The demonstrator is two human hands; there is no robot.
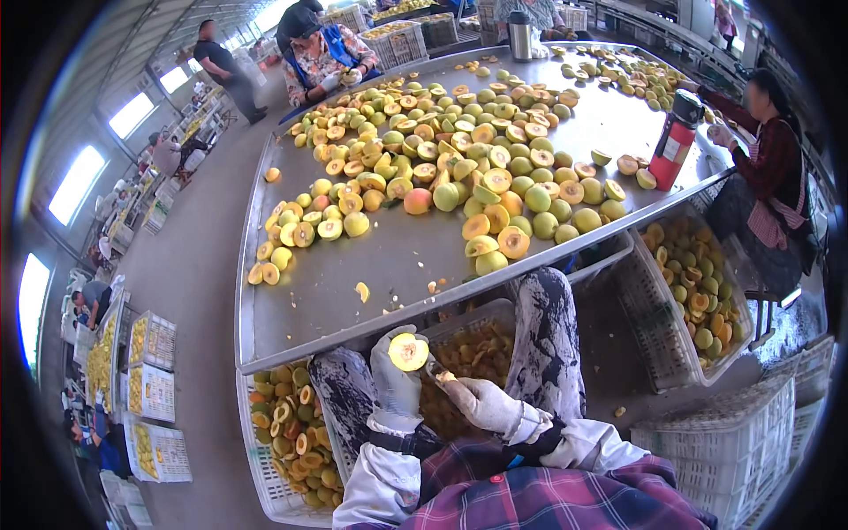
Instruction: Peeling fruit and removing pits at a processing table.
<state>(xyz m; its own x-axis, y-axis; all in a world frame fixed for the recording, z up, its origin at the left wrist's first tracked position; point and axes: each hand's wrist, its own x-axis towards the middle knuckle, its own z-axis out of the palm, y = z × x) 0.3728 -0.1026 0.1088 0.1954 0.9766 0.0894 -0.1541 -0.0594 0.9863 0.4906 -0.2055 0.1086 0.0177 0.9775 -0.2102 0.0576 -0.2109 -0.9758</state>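
Observation:
My gloved left hand (pixel 395 387) holds a halved yellow peach (pixel 408 352), its pale cut face turned up and its centre brownish. In my gloved right hand (pixel 489 405) is a small metal hand tool (pixel 433 368); its tip lies close to the fruit's right edge, and I cannot tell whether they touch. A bit of orange flesh sits by the right fingertips. Both hands are over my lap, above a crate of cut peaches (pixel 467 361) between my knees. Beyond them stands a metal-topped table (pixel 331 298) with many whole and halved peaches (pixel 424 156).
The table's raised metal rim (pixel 411 305) runs just beyond my hands. Fruit-filled plastic crates stand left (pixel 291 430) and right (pixel 695 298); stacked crates (pixel 715 450) are lower right. A red flask (pixel 676 139) and a steel flask (pixel 520 36) stand on the table. Co-workers sit around it.

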